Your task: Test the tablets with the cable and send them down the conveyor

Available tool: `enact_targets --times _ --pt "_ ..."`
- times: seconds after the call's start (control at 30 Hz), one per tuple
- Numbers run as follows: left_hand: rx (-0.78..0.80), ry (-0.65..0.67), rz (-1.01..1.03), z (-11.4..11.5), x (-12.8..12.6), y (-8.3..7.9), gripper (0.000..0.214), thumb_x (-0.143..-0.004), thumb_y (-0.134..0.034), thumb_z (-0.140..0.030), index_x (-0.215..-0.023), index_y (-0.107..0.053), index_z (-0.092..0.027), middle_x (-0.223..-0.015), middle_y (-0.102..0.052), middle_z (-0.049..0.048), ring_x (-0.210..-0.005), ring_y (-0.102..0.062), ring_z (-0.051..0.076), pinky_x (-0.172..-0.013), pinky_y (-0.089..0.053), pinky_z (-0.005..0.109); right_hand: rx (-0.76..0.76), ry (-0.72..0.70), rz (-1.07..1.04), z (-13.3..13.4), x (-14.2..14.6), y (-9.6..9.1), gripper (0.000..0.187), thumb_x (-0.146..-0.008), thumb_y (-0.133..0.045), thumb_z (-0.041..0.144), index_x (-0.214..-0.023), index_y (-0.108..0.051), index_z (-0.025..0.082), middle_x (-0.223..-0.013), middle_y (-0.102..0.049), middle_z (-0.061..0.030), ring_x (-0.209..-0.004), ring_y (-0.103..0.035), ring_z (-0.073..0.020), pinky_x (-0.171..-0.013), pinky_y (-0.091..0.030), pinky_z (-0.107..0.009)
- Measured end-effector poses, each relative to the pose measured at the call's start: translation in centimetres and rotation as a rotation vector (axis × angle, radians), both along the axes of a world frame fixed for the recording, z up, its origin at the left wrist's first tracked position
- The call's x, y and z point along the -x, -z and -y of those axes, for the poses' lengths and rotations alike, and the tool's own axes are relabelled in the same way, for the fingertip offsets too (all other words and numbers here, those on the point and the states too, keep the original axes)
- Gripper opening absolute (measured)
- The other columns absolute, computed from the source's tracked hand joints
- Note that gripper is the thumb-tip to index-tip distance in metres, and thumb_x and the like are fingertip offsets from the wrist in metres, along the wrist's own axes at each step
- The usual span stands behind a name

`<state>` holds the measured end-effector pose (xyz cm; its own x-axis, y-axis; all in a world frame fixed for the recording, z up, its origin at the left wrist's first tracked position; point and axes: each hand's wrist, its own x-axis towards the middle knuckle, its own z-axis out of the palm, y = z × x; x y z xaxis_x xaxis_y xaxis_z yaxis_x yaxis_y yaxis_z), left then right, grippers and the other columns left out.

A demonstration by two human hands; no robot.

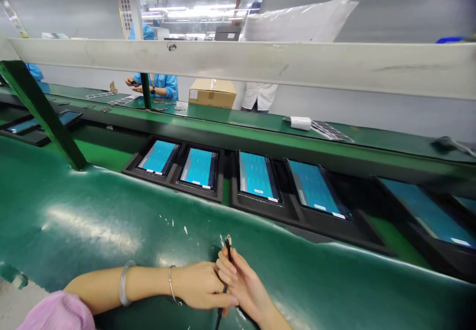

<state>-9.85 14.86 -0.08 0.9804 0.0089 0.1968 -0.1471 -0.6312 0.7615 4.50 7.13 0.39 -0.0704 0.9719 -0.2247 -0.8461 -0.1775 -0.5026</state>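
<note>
My left hand [197,285] comes in from the lower left, with a pale bangle [123,283] and a thin silver bracelet [171,284] on the wrist. Its fingers close around a thin black rod [225,289], possibly a pen or a cable, where it crosses my right hand [241,283]. The right hand's fingers also curl around the rod, whose upper end shows a small pale tip. Its lower end runs down past the bottom of the picture. Both hands rest over a green belt [92,221].
Black trays [223,191] hold several tablet-like screens showing blue beyond the belt. A white crossbar [238,64] spans the view. Behind it, a second green bench holds small dark sheets, a carton [211,93], and a co-worker's hands [134,84].
</note>
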Motion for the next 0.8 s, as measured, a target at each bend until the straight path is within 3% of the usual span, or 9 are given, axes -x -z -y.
enact_targets --times 0.2,0.6,0.8 --pt "-0.019 -0.004 -0.052 0.0 0.0 -0.3 0.058 -0.105 -0.029 -0.041 -0.074 -0.074 -0.023 -0.082 -0.076 0.0051 -0.088 -0.068 0.021 -0.101 -0.047 0.031 0.053 -0.027 -0.015 -0.5 0.0 0.8 0.032 -0.090 -0.074 0.038 -0.071 -0.060 0.016 -0.057 -0.030 0.0075 -0.049 -0.012 -0.0073 -0.042 -0.022 -0.016" --pt "-0.093 0.007 0.023 0.0 0.0 0.9 0.042 -0.103 -0.043 -0.029 -0.080 -0.077 -0.020 -0.087 -0.077 0.0062 -0.096 -0.070 0.021 -0.106 -0.045 0.029 0.083 -0.105 -0.018 -0.6 0.0 0.4 0.030 -0.088 -0.075 0.042 -0.078 -0.068 0.013 -0.054 -0.036 0.0072 -0.045 -0.012 -0.0054 -0.040 -0.023 -0.014" --pt "-0.087 -0.003 0.079 0.0 0.0 0.4 0.056 -0.106 -0.032 -0.037 -0.074 -0.075 -0.020 -0.079 -0.076 0.0072 -0.091 -0.071 0.022 -0.102 -0.048 0.031 0.104 -0.109 0.002 -0.8 -0.1 0.3 0.029 -0.089 -0.074 0.041 -0.079 -0.069 0.014 -0.053 -0.036 0.0069 -0.044 -0.014 -0.0051 -0.040 -0.024 -0.015"
